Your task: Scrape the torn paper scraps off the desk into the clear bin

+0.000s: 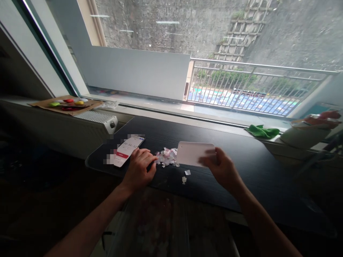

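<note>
My right hand point(221, 162) grips the right end of a pale, flat rectangular board point(194, 153) with rounded corners and a small hole near one corner. Its fingers are slightly blurred. The board's left edge is against a heap of torn paper scraps point(167, 157), white with some pink, on the black table point(160, 132). On the heap's left side is my left hand point(142, 166), fingers loosely bent and thumb apart, fingertips at the scraps' edge; I see nothing held in it. Two loose scraps point(187, 172) lie nearer me, below the board.
A phone point(128, 151) showing a timer lies left of my left hand. Beyond the table are a radiator point(100, 119), a cardboard sheet point(64, 104) with colourful items, a green cloth point(262, 131) and a pale container point(302, 134) on the sill.
</note>
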`<state>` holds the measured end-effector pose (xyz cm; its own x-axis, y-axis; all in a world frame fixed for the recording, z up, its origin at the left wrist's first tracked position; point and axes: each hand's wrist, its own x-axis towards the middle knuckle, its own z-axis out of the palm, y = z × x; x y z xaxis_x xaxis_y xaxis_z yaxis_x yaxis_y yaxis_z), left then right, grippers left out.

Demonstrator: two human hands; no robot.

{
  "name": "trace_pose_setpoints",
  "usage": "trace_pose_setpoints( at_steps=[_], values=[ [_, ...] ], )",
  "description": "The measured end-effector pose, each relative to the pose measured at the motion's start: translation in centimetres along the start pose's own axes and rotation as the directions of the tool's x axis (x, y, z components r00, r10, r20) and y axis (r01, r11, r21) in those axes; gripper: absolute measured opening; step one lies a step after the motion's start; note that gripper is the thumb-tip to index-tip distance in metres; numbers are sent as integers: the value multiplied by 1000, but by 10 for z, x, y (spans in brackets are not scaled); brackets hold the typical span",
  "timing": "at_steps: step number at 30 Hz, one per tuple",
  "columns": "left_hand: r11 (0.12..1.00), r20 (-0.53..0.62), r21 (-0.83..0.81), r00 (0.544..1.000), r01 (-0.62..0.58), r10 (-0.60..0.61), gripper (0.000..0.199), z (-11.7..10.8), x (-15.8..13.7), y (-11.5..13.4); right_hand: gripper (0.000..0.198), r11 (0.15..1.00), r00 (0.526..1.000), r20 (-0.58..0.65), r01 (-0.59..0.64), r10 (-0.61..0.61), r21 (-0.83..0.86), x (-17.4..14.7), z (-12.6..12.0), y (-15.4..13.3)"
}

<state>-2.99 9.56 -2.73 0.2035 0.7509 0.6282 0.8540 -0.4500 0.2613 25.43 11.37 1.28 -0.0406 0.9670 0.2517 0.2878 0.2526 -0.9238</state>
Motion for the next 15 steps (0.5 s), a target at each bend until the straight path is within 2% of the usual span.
trace_pose_setpoints(
  at_steps=[4, 10, 15],
  values=[
    [1000, 9, 11, 1000, 6, -7, 19, -3, -2, 2, 25, 992, 999, -24, -31, 28, -122, -6, -10, 0],
    [999, 23, 44, 1000, -8, 7, 17, -7, -2, 5, 25, 994, 995, -9, -99, 99, -34, -8, -27, -8],
    [999, 9, 51, 1000, -3, 3, 16, -8, 0, 5, 28, 982, 979, 82, -186, 189, -45, -7, -44, -4]
  ],
)
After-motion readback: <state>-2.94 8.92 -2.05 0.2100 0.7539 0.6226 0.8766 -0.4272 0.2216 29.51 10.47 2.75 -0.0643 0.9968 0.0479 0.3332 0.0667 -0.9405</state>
